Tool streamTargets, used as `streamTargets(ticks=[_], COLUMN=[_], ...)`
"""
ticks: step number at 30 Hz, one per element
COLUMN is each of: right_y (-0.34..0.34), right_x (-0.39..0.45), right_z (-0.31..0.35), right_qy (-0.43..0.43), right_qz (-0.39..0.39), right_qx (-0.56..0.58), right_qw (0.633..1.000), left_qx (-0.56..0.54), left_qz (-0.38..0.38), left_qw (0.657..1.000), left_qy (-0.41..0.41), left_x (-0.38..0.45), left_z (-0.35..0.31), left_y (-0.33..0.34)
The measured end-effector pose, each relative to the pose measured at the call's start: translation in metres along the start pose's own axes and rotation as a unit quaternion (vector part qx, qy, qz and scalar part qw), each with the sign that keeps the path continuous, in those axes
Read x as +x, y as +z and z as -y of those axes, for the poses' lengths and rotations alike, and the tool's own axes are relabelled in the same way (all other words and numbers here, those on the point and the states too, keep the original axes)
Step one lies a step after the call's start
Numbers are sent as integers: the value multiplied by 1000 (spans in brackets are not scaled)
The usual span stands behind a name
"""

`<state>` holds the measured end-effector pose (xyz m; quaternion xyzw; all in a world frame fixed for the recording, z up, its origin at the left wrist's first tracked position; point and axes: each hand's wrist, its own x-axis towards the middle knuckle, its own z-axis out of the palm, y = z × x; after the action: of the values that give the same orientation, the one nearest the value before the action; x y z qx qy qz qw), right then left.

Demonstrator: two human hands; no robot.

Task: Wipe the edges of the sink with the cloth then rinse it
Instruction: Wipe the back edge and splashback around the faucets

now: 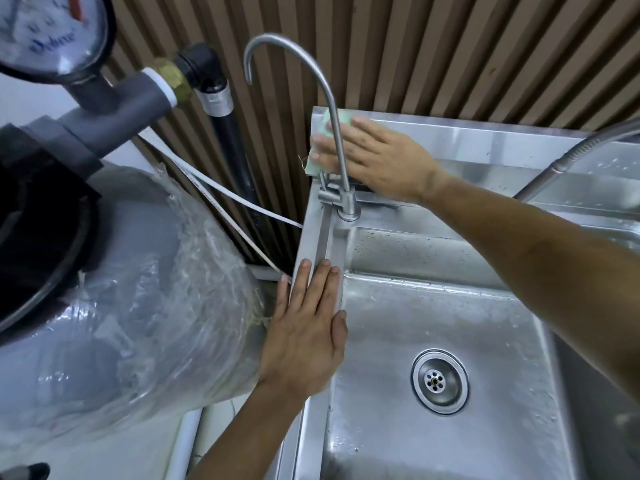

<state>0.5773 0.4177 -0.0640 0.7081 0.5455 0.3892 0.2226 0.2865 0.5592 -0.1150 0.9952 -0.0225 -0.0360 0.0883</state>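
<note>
A stainless steel sink [460, 140] fills the right half of the view, wet inside, with a round drain [439, 381] in its basin. My right hand [377, 157] lies flat on a pale green cloth [317, 161], pressing it against the sink's back left corner, behind the thin gooseneck faucet [332, 109]. Most of the cloth is hidden under the palm. My left hand [304, 334] rests flat, fingers together, on the sink's left rim and holds nothing.
A grey tank [121, 306] wrapped in clear plastic stands left of the sink, with a pressure gauge [52, 32] and grey pipes above it. White tubing [221, 192] runs to the sink's side. A flexible metal hose [571, 157] arcs in at right. A slatted wooden wall rises behind.
</note>
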Motion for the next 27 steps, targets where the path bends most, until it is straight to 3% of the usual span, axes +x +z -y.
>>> streamTargets(ticks=[2,5,7,13,18,23,27], right_y=[0,-6,-11,-16,-3,0,11], right_x=[0,4,-6,-19,9,25,10], right_z=[-8,-12,-12,19,12,26,26], right_qy=[-65,-71,-44,190,196,294,221], right_qz=[17,35,43,23,-3,-31,-48], right_qx=[12,19,34,56,11,29,-17], right_qw=[998,997,998,980,981,955,974], left_qx=[9,20,21,9,7,8,10], left_qz=[1,6,11,-5,-17,-27,-31], left_qw=[1000,1000,1000,1000,1000,1000,999], left_qy=[2,8,14,14,13,13,10], left_x=[0,0,0,0,-1,-2,-3], left_z=[0,-1,-1,0,1,0,0], left_y=[0,-1,-3,1,4,5,6])
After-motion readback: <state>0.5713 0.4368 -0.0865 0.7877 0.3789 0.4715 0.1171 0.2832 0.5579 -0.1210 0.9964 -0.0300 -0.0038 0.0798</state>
